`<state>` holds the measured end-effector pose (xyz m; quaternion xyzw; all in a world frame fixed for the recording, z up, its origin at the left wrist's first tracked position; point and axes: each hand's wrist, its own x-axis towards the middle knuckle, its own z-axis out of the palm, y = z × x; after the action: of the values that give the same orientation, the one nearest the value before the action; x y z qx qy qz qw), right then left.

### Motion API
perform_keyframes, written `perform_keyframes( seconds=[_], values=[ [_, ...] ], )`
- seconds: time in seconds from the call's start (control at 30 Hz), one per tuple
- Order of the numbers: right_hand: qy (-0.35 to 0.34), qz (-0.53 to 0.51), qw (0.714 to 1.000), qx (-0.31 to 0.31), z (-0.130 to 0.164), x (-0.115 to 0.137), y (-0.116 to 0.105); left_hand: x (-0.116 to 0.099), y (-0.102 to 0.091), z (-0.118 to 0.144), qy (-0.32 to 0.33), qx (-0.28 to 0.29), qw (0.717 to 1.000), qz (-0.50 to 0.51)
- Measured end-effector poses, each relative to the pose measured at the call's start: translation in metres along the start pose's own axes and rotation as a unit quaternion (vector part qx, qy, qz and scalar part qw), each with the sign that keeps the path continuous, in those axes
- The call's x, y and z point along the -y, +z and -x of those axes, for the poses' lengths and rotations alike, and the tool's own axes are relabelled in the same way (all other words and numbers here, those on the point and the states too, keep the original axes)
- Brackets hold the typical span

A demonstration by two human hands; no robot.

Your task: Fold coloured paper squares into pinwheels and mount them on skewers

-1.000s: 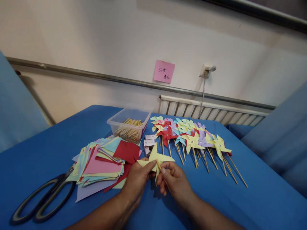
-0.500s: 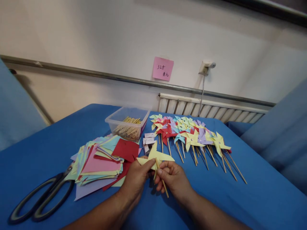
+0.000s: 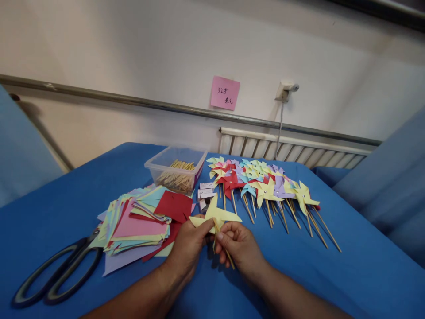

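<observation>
Both hands raised together at centre

The left hand and right hand are held close, fingers pinched, forearms angled inward.

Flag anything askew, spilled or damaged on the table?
Nothing stands out. Both hands, left hand and right hand, hold a yellow pinwheel on its stick. The paper stack is loosely fanned, not spilled. Finished pinwheels lie in a row, sticks stay inside the plastic tub, scissors lie flat.

Hands I see: two, left hand and right hand
Pinwheel held: one, yellow pinwheel
Scissors: one pair
Plastic tub: one
Pink note: one
Finished pinwheels: too many to count
</observation>
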<state>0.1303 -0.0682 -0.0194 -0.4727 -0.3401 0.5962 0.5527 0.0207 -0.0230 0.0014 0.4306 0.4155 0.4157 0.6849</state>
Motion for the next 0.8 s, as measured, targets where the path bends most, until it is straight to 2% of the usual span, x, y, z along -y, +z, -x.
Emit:
perform_keyframes(
  seconds=[0.43,0.57,0.7,0.8],
  values=[
    [-0.004,-0.008,1.000,0.020,-0.001,-0.004,-0.002,0.000,0.000,0.002,-0.003,0.001,1.000,0.005],
    [-0.020,0.010,1.000,0.018,0.004,0.003,0.000,-0.002,0.000,0.002,-0.009,-0.001,1.000,0.020],
    [-0.093,0.045,0.994,-0.016,0.017,0.020,-0.001,-0.005,0.002,0.002,-0.019,-0.014,0.999,0.047],
    [-0.098,0.039,0.993,-0.049,0.022,0.027,-0.003,-0.007,0.003,0.002,-0.028,-0.011,0.998,0.056]
  ],
)
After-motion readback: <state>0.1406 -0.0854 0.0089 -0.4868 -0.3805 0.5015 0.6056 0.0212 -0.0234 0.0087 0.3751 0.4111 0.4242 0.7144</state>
